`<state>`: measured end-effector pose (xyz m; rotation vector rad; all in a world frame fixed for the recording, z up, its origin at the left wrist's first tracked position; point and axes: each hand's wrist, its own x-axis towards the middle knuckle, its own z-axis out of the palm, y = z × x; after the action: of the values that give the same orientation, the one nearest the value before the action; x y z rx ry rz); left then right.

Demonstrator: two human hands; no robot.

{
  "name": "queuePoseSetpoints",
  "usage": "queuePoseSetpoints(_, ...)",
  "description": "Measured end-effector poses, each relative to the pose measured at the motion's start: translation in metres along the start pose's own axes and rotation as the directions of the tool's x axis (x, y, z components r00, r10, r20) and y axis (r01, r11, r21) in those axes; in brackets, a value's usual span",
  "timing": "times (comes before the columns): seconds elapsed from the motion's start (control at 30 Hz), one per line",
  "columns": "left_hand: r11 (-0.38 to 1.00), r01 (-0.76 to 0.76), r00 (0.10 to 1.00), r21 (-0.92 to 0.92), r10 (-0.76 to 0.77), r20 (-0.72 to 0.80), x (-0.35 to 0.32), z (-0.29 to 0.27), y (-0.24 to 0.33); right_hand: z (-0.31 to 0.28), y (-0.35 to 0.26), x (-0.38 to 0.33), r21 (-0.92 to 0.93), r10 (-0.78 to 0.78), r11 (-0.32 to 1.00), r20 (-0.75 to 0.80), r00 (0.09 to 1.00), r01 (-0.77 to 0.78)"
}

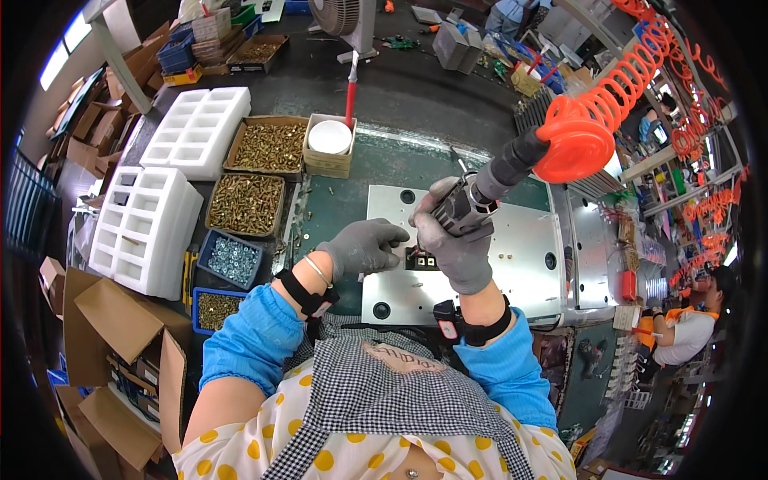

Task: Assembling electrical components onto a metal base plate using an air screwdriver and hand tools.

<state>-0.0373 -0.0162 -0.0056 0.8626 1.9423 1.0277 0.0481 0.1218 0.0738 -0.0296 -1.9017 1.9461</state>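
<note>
My gloved right hand (458, 248) is wrapped round a dark power screwdriver (512, 166), which hangs from an orange coiled hose (620, 100). Beneath it lies a silver metal plate (512, 276) with several round holes and black round fittings. A small black component (419, 259) sits on the plate between my two hands. My gloved left hand (364, 246) hovers at the plate's left edge, its fingers bent but apart, and I see nothing in them. The screwdriver's tip is hidden by my right hand.
Cartons of brass-coloured screws (246, 204) and a blue bin of silver fasteners (230, 258) stand left of the plate. White foam trays (144, 232) and an open cardboard box (120, 320) are farther left. A white round tub (330, 138) stands behind. Another person (690, 328) sits at right.
</note>
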Motion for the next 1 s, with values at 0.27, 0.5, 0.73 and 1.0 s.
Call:
queuePoseSetpoints(0.27,1.000,-0.020,1.000,-0.009,0.020,-0.001,0.003,0.002,-0.006,0.001,-0.001,-0.003,0.037,0.013,0.999,0.044,0.999,-0.015)
queuePoseSetpoints(0.5,0.999,-0.039,0.999,0.001,0.039,-0.010,0.001,0.002,-0.006,0.003,-0.001,-0.002,0.066,-0.036,0.997,0.045,0.998,0.033)
queuePoseSetpoints(0.73,0.999,-0.035,0.999,0.009,0.035,-0.022,0.000,0.002,-0.005,0.002,0.000,-0.005,0.028,0.019,0.999,-0.024,1.000,-0.018)
queuePoseSetpoints(1.0,0.999,-0.045,0.999,0.022,0.046,-0.020,0.001,0.003,-0.006,0.003,0.006,-0.002,-0.119,-0.023,0.993,-0.002,1.000,0.023)
